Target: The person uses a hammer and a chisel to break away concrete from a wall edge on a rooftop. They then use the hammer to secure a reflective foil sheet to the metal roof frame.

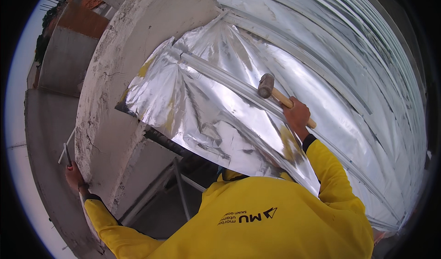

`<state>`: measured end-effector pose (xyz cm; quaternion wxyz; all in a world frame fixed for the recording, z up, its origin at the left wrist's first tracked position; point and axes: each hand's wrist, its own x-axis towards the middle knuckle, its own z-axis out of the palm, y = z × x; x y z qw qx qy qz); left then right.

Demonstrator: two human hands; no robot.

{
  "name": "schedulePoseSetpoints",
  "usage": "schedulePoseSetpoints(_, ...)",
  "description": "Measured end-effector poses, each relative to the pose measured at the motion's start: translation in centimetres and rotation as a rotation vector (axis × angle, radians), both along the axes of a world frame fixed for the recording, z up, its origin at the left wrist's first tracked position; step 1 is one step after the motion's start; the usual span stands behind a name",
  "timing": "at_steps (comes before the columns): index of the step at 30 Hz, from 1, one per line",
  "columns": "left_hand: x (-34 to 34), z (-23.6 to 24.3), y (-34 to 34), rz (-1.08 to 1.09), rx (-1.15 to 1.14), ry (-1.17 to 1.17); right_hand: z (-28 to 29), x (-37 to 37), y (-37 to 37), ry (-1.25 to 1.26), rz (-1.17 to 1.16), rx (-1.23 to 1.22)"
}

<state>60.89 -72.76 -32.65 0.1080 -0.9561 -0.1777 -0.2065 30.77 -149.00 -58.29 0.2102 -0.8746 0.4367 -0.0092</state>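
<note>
Silvery foil sheeting [197, 114], crossed by pale metal rails [220, 78], was spread beside a rough concrete wall [138, 29]. Over one rail, inward from the foil's left edge, a wooden-handled club hammer [279, 96] was held in the right hand [298, 114], fingers wrapped closed. At the wall's left edge, a slim metal-bladed tool [67, 154] was gripped by the left hand's [74, 176] curled fingers.

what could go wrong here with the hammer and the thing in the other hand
The hammer in the right hand is over thin, creased foil; a slip might tear or dent it. The slim tool in the left hand is out at the edge of the wall, so it could drop if the grip loosens.
</note>
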Motion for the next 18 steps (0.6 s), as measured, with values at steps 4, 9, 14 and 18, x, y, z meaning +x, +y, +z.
schedulePoseSetpoints(4, -0.6, -0.1, 0.4, -0.006, -0.01, -0.03, -0.6, 0.0, 0.0, -0.005, -0.006, -0.017)
schedulePoseSetpoints(9, -0.2, 0.1, -0.2, -0.001, -0.04, -0.019, -0.5, 0.1, 0.2, 0.005, -0.028, -0.013)
schedulePoseSetpoints(14, 0.0, -0.4, 1.7, 0.022, 0.027, -0.029, -1.2, 0.1, 0.1, 0.013, -0.025, -0.04)
schedulePoseSetpoints(18, -1.2, 0.8, -2.4, 0.007, 0.102, -0.13, -0.9, 0.2, 0.2, 0.032, -0.035, -0.027)
